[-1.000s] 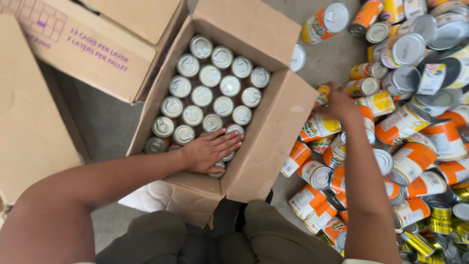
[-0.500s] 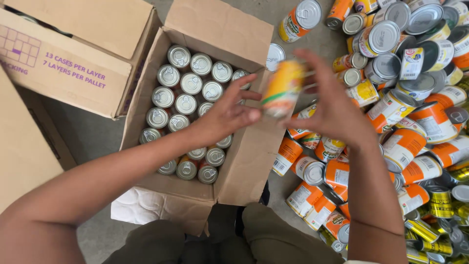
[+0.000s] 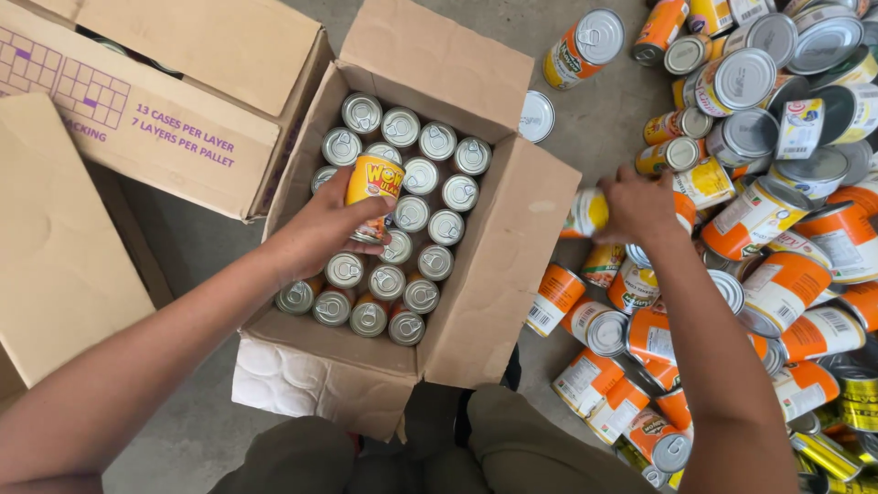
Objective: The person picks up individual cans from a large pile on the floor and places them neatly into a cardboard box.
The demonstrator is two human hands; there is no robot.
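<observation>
While the head camera looks straight down, the left hand (image 3: 315, 233) grips a yellow-and-orange can (image 3: 373, 187) over the open cardboard box (image 3: 498, 265), whose floor is packed with upright silver-topped cans (image 3: 430, 197) in close rows. At three o'clock from the box, the right hand (image 3: 640, 203) closes around a second can (image 3: 587, 212) at the edge of a loose heap of orange cans (image 3: 777, 274) on the concrete floor. At ten o'clock lies a closed carton (image 3: 165, 119) with purple print.
</observation>
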